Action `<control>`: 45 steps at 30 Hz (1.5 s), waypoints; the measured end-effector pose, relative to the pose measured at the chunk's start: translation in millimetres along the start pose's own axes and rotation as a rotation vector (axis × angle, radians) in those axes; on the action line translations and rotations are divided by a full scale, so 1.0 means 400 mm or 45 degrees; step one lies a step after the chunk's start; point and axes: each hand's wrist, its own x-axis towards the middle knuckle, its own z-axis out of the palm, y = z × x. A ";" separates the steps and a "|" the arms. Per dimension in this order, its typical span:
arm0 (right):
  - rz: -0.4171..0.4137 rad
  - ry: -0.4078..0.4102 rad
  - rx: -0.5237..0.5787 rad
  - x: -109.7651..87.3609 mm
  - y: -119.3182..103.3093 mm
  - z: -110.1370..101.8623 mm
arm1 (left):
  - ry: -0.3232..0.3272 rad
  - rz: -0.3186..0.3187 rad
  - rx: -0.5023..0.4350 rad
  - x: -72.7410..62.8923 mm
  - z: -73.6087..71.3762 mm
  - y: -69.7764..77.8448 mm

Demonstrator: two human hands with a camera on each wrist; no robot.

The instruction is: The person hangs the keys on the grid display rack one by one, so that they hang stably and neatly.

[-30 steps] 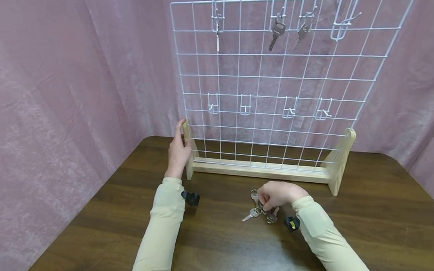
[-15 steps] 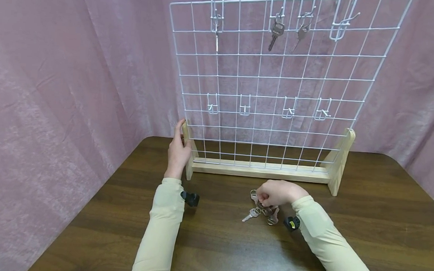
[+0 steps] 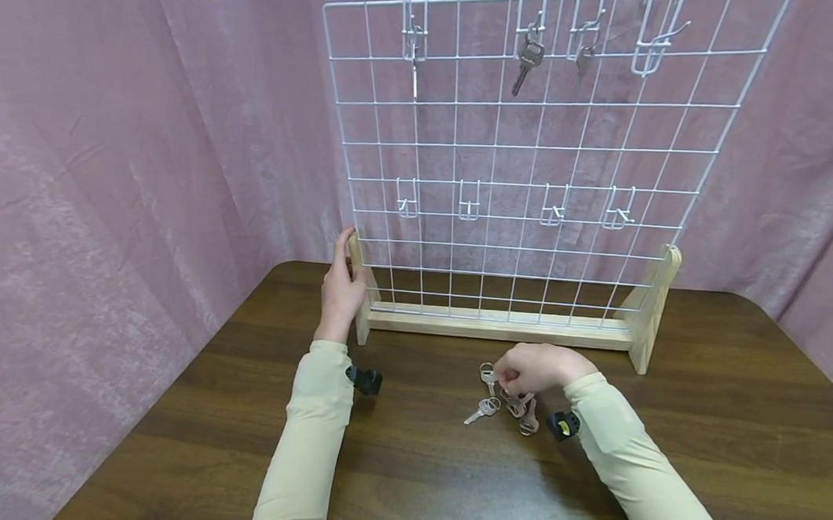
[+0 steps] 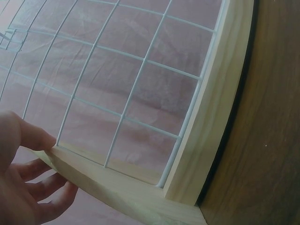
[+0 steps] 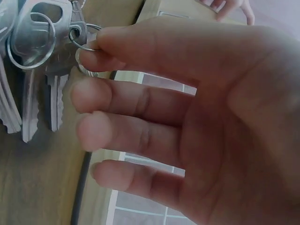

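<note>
My left hand (image 3: 342, 291) holds the left wooden side piece (image 4: 89, 176) of a stand, thumb on one face and fingers behind it. Over a small cluster of silver keys (image 3: 529, 419), my right hand (image 3: 541, 367) reaches down. In the right wrist view its thumb and index finger pinch a thin key ring (image 5: 82, 48), while the other fingers extend loosely. Several keys (image 5: 30, 103) with rings lie right beside those fingertips. One key (image 3: 481, 412) lies to the left of the cluster, and another (image 3: 488, 375) sits just behind it, close to the fingers.
A white wire grid (image 3: 493, 147) rises from the wooden stand's base (image 3: 498, 329). Keys (image 3: 530, 56) hang from upper hooks; the upper right hook (image 3: 651, 46) and a lower row of small hooks (image 3: 469, 209) bear none. Pink curtain (image 3: 146, 159) surrounds the brown table (image 3: 413, 464).
A few keys under my right hand have shifted slightly right and nearer. The right hand has stayed almost in place, and the left hand keeps its hold on the stand.
</note>
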 end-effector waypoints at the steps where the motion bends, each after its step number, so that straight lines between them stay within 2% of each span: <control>1: -0.006 -0.001 0.003 -0.002 -0.001 -0.003 | 0.000 0.001 0.002 0.001 0.001 -0.001; 14: -0.128 0.096 -0.045 -0.042 -0.003 -0.046 | 0.005 0.007 0.009 0.000 0.000 -0.001; 21: -0.080 0.181 -0.096 -0.080 -0.002 -0.080 | 0.017 0.007 0.022 -0.001 0.001 -0.002; 29: 0.024 0.395 -0.157 -0.114 0.007 -0.113 | 0.025 0.028 0.019 -0.001 0.002 -0.001; 35: 0.082 0.546 -0.151 -0.133 0.010 -0.131 | 0.029 0.037 0.018 0.001 0.005 -0.006; 41: 0.088 0.731 -0.211 -0.141 0.012 -0.141 | 0.026 0.039 0.009 -0.001 0.002 -0.003; 45: 0.096 0.805 -0.244 -0.144 0.013 -0.142 | 0.026 0.043 0.002 -0.003 0.001 -0.001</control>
